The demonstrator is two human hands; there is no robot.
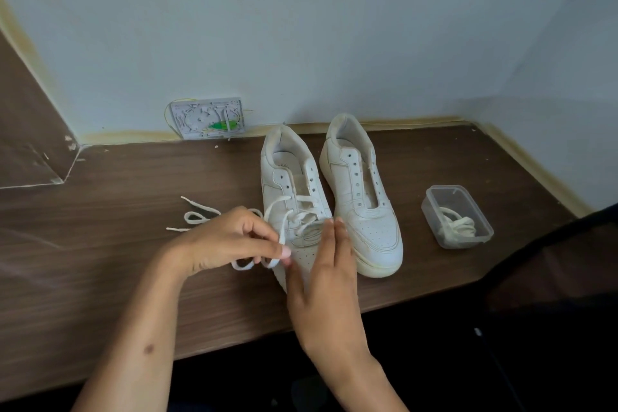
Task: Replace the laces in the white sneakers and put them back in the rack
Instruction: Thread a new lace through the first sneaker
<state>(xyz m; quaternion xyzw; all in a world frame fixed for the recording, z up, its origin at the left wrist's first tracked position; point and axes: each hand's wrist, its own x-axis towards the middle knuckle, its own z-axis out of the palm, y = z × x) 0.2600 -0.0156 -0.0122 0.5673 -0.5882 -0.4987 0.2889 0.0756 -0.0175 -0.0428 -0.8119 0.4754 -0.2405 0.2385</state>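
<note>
Two white sneakers stand side by side on the brown wooden desk (133,278), toes toward me. The left sneaker (287,184) has a white lace (284,231) threaded loosely through its lower eyelets. My left hand (230,241) pinches that lace beside the sneaker's toe, with loops of lace hanging under its fingers. My right hand (321,274) lies with straight fingers on the left sneaker's toe. The right sneaker (364,201) has empty eyelets. A loose white lace (197,216) lies on the desk left of the sneakers.
A clear plastic container (456,216) with a bundled white lace inside sits right of the sneakers. A small open wiring box (207,117) leans on the pale wall behind. A dark chair part (551,278) rises at the right, near the desk's front edge.
</note>
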